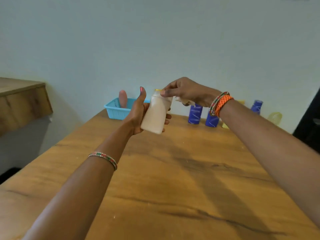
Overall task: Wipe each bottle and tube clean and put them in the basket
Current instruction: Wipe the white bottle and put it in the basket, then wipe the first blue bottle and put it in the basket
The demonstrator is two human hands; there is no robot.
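Observation:
My left hand [138, 113] grips a cream white bottle [155, 115] with a yellow cap, held tilted above the wooden table [173, 179]. My right hand [183, 90] pinches a crumpled pale cloth [185, 101] against the bottle's neck. A light blue basket [116, 110] stands at the table's far left edge with a pink tube [123, 99] upright inside. Three blue bottles stand along the far edge: one [195, 114], a second [212, 120] partly behind my right wrist, a third [257, 106] farther right.
A pale yellow item [275, 117] and a yellow piece [224, 125] sit near the blue bottles. A wooden shelf [22, 101] juts out at the left. A dark object [310, 122] stands at the right edge. A plain wall backs the table.

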